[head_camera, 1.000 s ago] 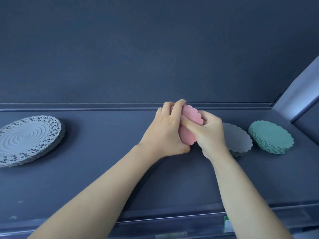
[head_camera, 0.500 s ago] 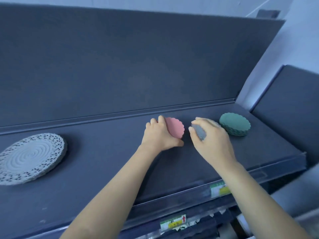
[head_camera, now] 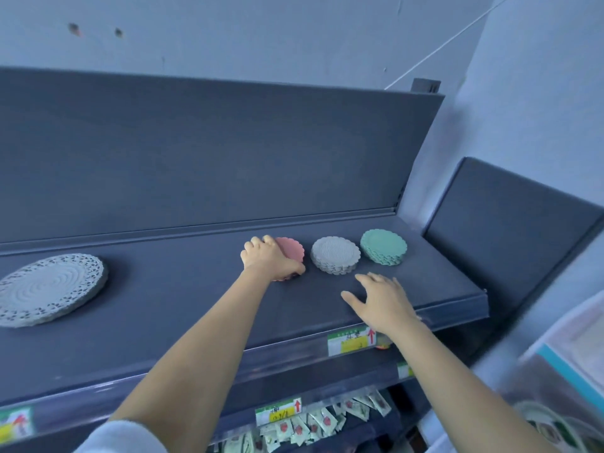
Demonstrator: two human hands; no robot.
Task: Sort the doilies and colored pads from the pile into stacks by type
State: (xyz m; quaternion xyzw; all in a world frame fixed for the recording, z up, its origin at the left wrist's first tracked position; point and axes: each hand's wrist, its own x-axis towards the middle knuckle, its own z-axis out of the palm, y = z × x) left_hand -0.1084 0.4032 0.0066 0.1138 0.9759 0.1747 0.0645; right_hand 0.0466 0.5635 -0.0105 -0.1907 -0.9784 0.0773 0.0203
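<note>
Left hand [head_camera: 273,261] curled round the pink pads [head_camera: 292,248] on the shelf [head_camera: 196,305], right hand [head_camera: 384,302] spread and empty nearby — grey pads [head_camera: 335,259], green pads [head_camera: 384,246] and doilies [head_camera: 49,289] stand stacked apart, no unsorted pile visible on it, so sorting appears nearly finished.

A dark grey shelf [head_camera: 196,305] with an upright back panel [head_camera: 212,152] stands against a pale wall [head_camera: 261,34], green-and-yellow price labels [head_camera: 351,340] along its near edge, small packets [head_camera: 310,423] below, and a blurred translucent box [head_camera: 572,354] near right.

Matt dark shelf [head_camera: 183,308]; lacy doilies [head_camera: 49,289] (paper-like); matt pads [head_camera: 384,246].
</note>
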